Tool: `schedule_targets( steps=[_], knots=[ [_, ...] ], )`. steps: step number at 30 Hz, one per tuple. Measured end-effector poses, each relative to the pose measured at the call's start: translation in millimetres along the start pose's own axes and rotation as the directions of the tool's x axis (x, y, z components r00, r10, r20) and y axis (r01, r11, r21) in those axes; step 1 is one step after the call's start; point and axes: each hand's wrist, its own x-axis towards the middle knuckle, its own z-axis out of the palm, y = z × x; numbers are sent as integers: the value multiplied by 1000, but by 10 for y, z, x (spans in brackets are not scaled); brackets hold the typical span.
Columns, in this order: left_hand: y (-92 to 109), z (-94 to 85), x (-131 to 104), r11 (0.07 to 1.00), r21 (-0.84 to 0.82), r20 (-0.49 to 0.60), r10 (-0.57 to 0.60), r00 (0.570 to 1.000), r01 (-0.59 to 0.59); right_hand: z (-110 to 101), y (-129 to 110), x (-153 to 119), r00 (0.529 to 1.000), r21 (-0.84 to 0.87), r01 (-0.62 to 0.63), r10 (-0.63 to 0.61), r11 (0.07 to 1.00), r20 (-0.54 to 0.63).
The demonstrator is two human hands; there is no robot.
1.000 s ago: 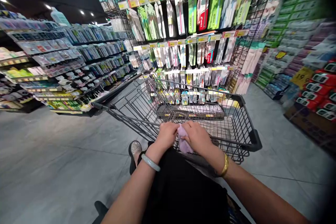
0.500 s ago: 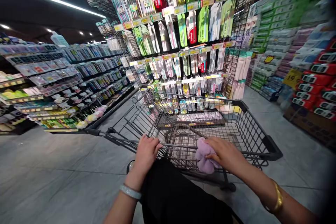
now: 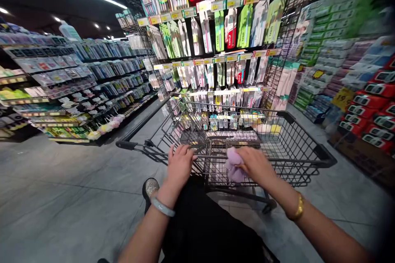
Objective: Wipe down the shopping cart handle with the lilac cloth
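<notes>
The shopping cart (image 3: 302, 139) stands sideways before me, black wire with its push handle (image 3: 145, 120) off to the left. My left hand (image 3: 181, 163) rests with curled fingers over the near top rail of the cart. A soft, fluffy lilac thing (image 3: 235, 166), its exact kind unclear, is gripped in my right hand (image 3: 254, 163). It sits against the same rail, further right, and my fingers partly cover it. The wire basket shows behind both hands.
A rack of packaged toothbrushes (image 3: 219, 33) rises just beyond the cart. Stocked shelves (image 3: 108, 74) run along the left. Stacked red packs (image 3: 373, 111) and green packs stand at right. Below me are my black-clad leg and a glittery shoe (image 3: 151, 187) on the grey floor.
The cart has turned slightly, its handle end shifting right in view. Both hands stay at the rail and appear a little higher; the lilac thing remains in my right hand. My shoe shows more.
</notes>
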Motion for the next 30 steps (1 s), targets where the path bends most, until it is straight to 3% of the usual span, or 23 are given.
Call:
schedule_targets(
  steps=[2,4,9,11,15,18,25,27,30],
  knots=[
    [-62,10,-32,997,53,-36,-56,998,58,-36,199,-86,999,-44,-36,35,998,-15],
    [-74,61,-30,993,76,1,-87,996,87,-44,163,-34,998,-69,-51,49,996,-25],
    [70,204,68,997,52,26,-56,998,55,71,-517,430,999,-8,24,-24,1000,-33],
    [121,213,87,999,38,23,-21,1000,20,112,-639,515,998,9,32,-31,999,-53],
    [166,194,77,999,33,17,-1,1000,1,93,-408,369,997,13,31,-30,999,-67],
    [181,208,76,1000,27,-1,-9,1000,9,45,-311,298,998,-23,-41,39,999,-56],
    [142,214,33,1000,-28,-24,13,1000,-14,138,-1003,706,995,32,81,-79,996,-58],
    [113,201,-2,997,-65,-39,37,999,-40,127,-961,682,994,37,98,-96,994,-47],
    [84,209,-40,993,-108,-72,50,996,-58,50,-684,492,996,13,75,-74,997,-39]
  ],
)
